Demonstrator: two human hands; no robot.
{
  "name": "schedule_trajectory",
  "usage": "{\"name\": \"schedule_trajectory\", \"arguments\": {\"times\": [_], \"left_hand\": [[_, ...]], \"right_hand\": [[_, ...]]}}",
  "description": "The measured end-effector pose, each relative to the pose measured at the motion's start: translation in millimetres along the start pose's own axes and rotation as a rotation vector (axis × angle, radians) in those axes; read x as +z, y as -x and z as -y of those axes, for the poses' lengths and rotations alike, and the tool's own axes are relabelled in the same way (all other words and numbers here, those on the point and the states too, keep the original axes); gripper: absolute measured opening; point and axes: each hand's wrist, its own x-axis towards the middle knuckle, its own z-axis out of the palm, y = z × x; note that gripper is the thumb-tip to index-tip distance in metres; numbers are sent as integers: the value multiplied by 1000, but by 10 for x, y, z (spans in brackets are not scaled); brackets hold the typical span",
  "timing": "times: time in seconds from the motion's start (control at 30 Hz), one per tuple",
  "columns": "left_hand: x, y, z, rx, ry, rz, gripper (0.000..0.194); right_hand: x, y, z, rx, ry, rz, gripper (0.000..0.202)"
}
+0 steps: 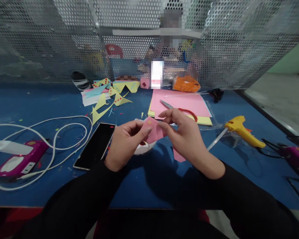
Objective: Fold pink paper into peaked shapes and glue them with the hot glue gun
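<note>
Black sleeves (94, 199) fill the bottom of the view and lead up to both hands, which meet over the blue table (149, 186); the left hand (124, 144) and the right hand (185, 136) each pinch one side of a small pink paper piece (154, 131), fingers closed on it, thumbs on top, the paper raised just above the tabletop near the middle of the table; a tiny yellow mark shows on its upper face. Under the hands sits a white round thing (142, 149), mostly hidden, so whether it holds anything cannot be told; a pink scrap (178, 156) lies on the table below the right wrist. Just left of the left hand lies a dark phone (96, 145), screen up; farther left a white cable (57, 142) loops round to a magenta device (20, 159). Behind the hands, red-handled scissors (181, 109) rest on a stack of pink and yellow sheets (186, 101); yellow and blue cut shapes (109, 96) lie scattered left of the stack. Right of the hands a yellow glue gun (243, 131) lies on its side; an orange bag (185, 83) stands by the perforated metal screen (239, 43), behind which another person sits.
</note>
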Motion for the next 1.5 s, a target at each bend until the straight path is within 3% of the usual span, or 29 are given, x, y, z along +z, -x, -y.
{"name": "schedule_trajectory", "arguments": {"times": [1.5], "left_hand": [[-27,-8,-17,-10,-43,28,17]], "right_hand": [[13,16,14,-55,21,-39,8]]}}
